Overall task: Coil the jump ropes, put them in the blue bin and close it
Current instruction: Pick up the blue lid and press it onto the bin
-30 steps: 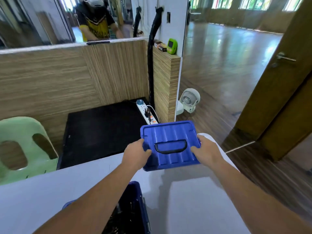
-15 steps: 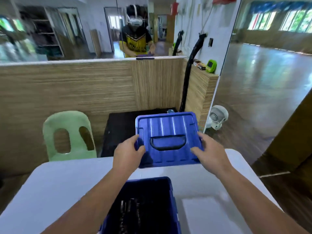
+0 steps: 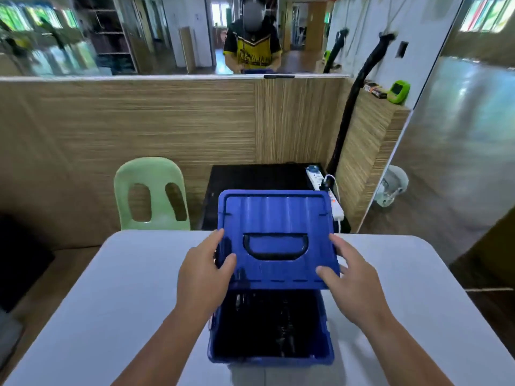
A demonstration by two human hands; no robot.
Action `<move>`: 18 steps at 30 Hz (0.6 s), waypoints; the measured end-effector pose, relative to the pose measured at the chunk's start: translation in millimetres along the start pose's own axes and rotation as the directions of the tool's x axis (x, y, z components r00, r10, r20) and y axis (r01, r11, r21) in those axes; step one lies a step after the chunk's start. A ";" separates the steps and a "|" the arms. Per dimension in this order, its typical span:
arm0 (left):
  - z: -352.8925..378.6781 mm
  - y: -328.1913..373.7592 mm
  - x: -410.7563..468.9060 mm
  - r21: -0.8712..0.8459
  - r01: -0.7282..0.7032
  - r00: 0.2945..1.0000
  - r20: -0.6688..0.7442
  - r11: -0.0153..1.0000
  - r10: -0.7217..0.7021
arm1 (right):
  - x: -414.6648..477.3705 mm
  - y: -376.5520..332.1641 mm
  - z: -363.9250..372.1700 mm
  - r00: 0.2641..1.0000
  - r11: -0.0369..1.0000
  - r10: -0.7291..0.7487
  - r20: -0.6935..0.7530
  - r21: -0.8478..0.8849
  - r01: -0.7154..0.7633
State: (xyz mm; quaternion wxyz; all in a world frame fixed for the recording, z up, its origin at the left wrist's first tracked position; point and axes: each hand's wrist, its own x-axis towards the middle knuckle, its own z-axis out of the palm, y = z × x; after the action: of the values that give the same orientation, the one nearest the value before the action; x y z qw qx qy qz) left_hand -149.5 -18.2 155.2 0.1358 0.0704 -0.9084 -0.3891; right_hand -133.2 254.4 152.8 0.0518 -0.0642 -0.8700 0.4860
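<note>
Lid between left hand and right hand, apparently above blue bin

Likely a dance or exercise studio: long wall mirror, wide polished wooden floor, plastic chair.

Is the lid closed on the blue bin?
No, the left hand and right hand hold the lid above the blue bin, whose inside is open to view.

No text can be read. The yellow shirt reflected in the mirror carries a band of lettering, reversed and too blurred to make out.
</note>
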 end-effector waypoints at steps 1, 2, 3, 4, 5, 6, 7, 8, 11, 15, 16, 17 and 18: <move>0.0 -6.8 -6.2 -0.007 0.008 1.000 0.011 1.000 -0.008 | -5.7 1.6 3.5 1.000 1.000 0.014 0.003 -0.002 -0.014; 0.1 -12.8 -12.3 -0.009 0.014 1.000 0.024 1.000 -0.013 | -11.3 4.5 6.5 1.000 1.000 0.029 0.009 -0.003 -0.029; 0.3 -18.2 -18.6 -0.010 0.022 0.999 0.035 1.000 -0.021 | -16.6 7.8 9.6 0.999 0.999 0.046 0.019 -0.005 -0.045; 0.4 -22.2 -24.5 -0.017 0.029 0.999 0.041 0.999 -0.028 | -21.7 10.6 12.0 0.998 0.998 0.060 0.030 -0.007 -0.059; 1.3 -26.7 -30.5 -0.024 0.039 0.998 0.045 0.999 -0.038 | -27.0 12.9 14.0 0.996 0.997 0.075 0.040 -0.014 -0.074; 2.2 -31.2 -36.2 -0.025 0.049 0.998 0.049 0.998 -0.048 | -32.2 15.2 15.9 0.995 0.996 0.089 0.049 -0.025 -0.088; 3.2 -35.9 -41.9 -0.019 0.059 0.997 0.054 0.998 -0.058 | -37.1 18.2 17.9 0.993 0.994 0.104 0.056 -0.034 -0.102; 4.8 -40.3 -47.0 -0.012 0.072 0.996 0.063 0.997 -0.071 | -42.1 20.6 19.9 0.991 0.992 0.118 0.061 -0.040 -0.116; 10.5 -51.7 -61.4 -0.017 0.104 0.990 0.098 0.994 -0.102 | -55.2 28.6 25.4 0.984 0.987 0.158 0.085 -0.053 -0.154; 14.7 -63.5 -76.0 0.001 0.096 0.983 0.157 0.995 -0.095 | -68.3 37.0 29.6 0.976 0.982 0.180 0.120 -0.085 -0.170; 15.0 -65.1 -77.5 0.018 0.088 0.983 0.162 0.996 -0.090 | -70.3 38.0 30.1 0.974 0.981 0.184 0.131 -0.090 -0.173; 15.6 -66.8 -78.4 0.033 0.086 0.982 0.164 0.996 -0.090 | -71.8 39.7 30.4 0.972 0.979 0.190 0.138 -0.096 -0.178; 16.5 -67.6 -79.2 0.040 0.092 0.982 0.164 0.995 -0.097 | -72.9 41.0 30.4 0.970 0.978 0.196 0.143 -0.101 -0.183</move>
State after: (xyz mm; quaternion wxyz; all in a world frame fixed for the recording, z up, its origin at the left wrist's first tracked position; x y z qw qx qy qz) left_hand -77.5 -34.8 80.0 0.0397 0.0830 -0.9183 -0.3851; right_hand -63.4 238.4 100.0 -0.0643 -0.1120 -0.8817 0.4538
